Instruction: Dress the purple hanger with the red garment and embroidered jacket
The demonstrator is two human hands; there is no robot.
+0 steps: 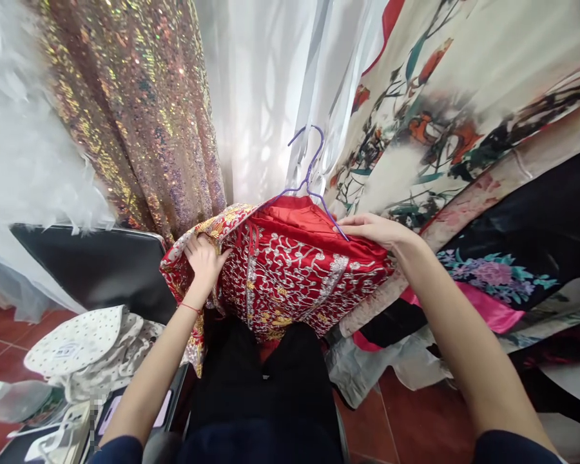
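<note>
A red garment [290, 270] with dense silver and gold embroidery lies across my lap, its smooth red lining showing at the top opening. A purple hanger [309, 174] sits in that opening; its hook points up and away from me, and its right arm end lies over the red edge. My left hand [203, 261] grips the garment's folded left side, thumb pointing right, some fingertips hidden by cloth. At the right end of the opening, my right hand [374, 230] holds the top edge, fingers stretched toward the hanger's right arm, thumb out of sight.
Sequined cloth [140, 103] and white feathery fabric [24, 129] hang at left, above a black chair back [96, 267]. A dotted white hat [75, 341], plastic bottle [22, 401] and phone [162, 412] lie lower left. Printed garments [439, 129] hang at right.
</note>
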